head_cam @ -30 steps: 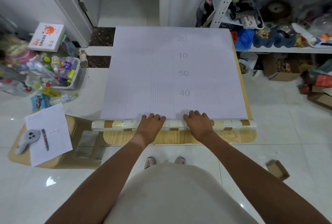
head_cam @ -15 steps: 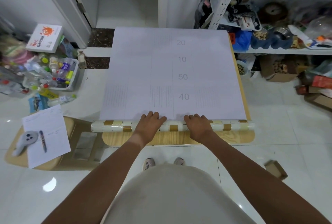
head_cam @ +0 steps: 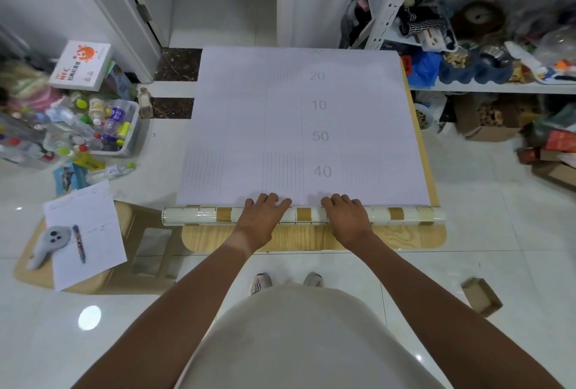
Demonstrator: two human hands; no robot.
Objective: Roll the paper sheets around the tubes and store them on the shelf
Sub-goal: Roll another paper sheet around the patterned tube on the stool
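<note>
White glossy floor tiles (head_cam: pixel 486 207) surround a low wooden counter (head_cam: pixel 311 237) seen from above, with the person standing at its near edge. Both hands lie palm-down on a long tube (head_cam: pixel 304 215) patterned in cream and tan blocks, which runs across the counter's near side and overhangs it on the left. The left hand (head_cam: pixel 265 217) rests flat over the tube a little left of centre, fingers loosely spread and reaching onto the near edge of the paper sheet (head_cam: pixel 299 126); it presses rather than grips. The right hand (head_cam: pixel 346 217) does the same just to the right, with a tan band of the tube showing between the two. Whether the sheet's edge is already tucked under the tube or only butts against it is hard to tell from this angle. The sheet lies flat and covers nearly the whole counter, printed with faint ruled lines and the numbers 20, 10, 50 and 40 down its middle. To the right stands a white metal shelf (head_cam: pixel 486 87) crowded with clutter, with cardboard boxes on the floor beneath. On the left, a low wooden stool (head_cam: pixel 124 273) carries a note sheet (head_cam: pixel 90 232), a pen (head_cam: pixel 79 243) and a grey handheld device (head_cam: pixel 51 242). Farther left sits a clear bin of bottles (head_cam: pixel 96 129).
</note>
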